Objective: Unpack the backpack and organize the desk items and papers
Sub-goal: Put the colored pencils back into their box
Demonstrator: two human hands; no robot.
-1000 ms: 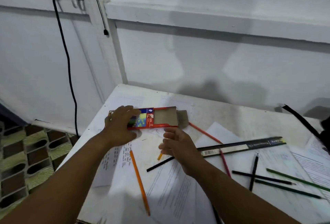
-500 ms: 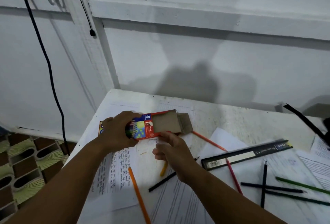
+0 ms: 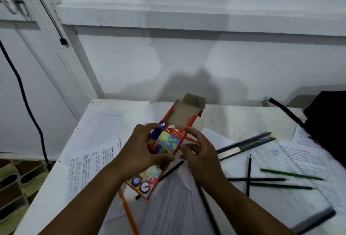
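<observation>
**Pencil box lifted off the desk, flap open**

Your left hand (image 3: 139, 152) grips the coloured-pencil box (image 3: 166, 145) round its middle, fingers curled over the printed face, and holds it above the papers (image 3: 93, 159) on the white desk (image 3: 234, 120). The box is a flat red carton, tilted so its open end points up and away from you. The top flap stands open and shows plain brown card inside. The front carries a bright picture of pencils in yellow, green and blue, with "12" and "Luna" in white; two round symbols sit near the lower end. Your right hand (image 3: 200, 154) touches the box's right edge with bent fingers; whether it actually pinches the carton you cannot tell. Loose pencils lie below: an orange pencil (image 3: 129, 214) and several dark pencils (image 3: 249, 174) to the right.
</observation>
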